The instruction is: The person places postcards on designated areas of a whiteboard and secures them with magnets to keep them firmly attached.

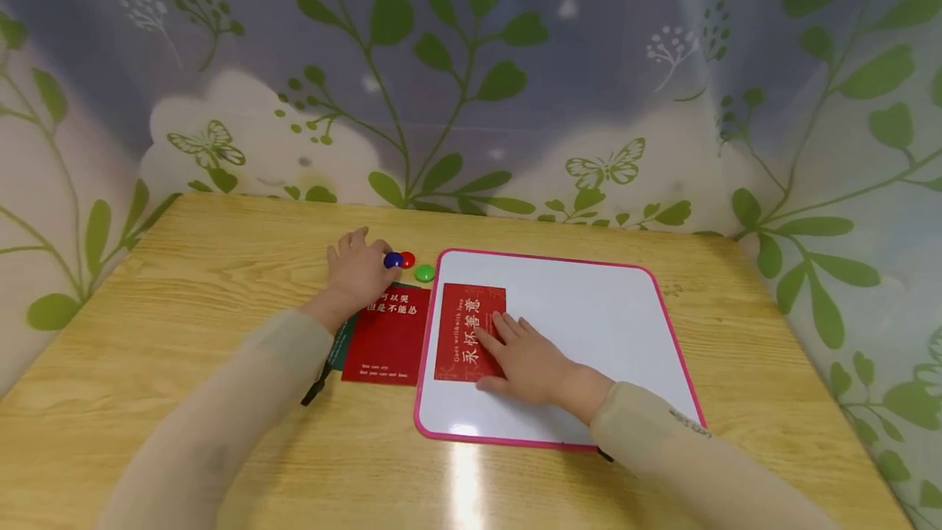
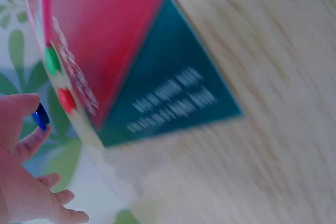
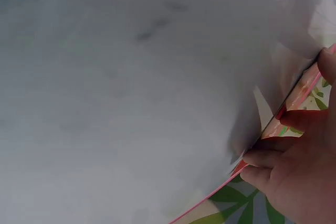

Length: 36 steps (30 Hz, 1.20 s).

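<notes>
My left hand (image 1: 358, 270) pinches a blue round magnet (image 2: 40, 117) between thumb and forefinger, its other fingers spread. Close by are a red magnet (image 1: 408, 259) and a green magnet (image 1: 424, 272). With its fingers laid out flat, my right hand (image 1: 531, 362) presses on a red card (image 1: 459, 325) with white lettering, which lies turned sideways on the left part of a pink-edged whiteboard (image 1: 581, 317). In the right wrist view the fingers rest low over the board's surface.
Left of the board lies another red card (image 1: 390, 350), partly covering a dark green card (image 2: 173, 87). A small black strip (image 1: 315, 389) pokes out under the left forearm. Behind the wooden table (image 1: 221, 268) rises a leaf-patterned wall covering (image 1: 515, 105).
</notes>
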### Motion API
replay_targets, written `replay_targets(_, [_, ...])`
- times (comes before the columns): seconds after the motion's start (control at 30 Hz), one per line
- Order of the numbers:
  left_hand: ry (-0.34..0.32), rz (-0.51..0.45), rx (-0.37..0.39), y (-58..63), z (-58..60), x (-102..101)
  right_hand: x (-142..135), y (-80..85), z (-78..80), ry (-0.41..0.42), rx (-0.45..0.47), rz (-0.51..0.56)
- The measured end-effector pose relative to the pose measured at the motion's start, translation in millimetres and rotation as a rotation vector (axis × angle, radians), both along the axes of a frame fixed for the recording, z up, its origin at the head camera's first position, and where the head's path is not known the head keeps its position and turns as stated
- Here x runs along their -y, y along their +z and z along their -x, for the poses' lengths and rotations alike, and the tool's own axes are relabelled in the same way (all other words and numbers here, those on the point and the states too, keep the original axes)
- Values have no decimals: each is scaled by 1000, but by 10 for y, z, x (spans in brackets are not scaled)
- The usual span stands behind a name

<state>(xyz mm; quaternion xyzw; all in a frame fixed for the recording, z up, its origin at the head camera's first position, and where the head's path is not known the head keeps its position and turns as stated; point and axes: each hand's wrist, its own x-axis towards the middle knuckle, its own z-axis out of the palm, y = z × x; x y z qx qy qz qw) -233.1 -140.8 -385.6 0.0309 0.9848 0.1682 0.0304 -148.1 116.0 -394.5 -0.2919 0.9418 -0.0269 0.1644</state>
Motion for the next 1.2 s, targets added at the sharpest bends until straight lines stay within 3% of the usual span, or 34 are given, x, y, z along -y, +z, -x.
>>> replay_targets(0.43, [-144,32,-50,88,-122,-514,-53,-52,50,-27,-32,11])
replay_targets(0.67, [-186,15,-29,122,-150,-702,-35,-62,64,-14,-41,-8])
replay_targets(1.2, [-243,102,-19,-16,-60,-920,-16,-7,48,5,-48,-17])
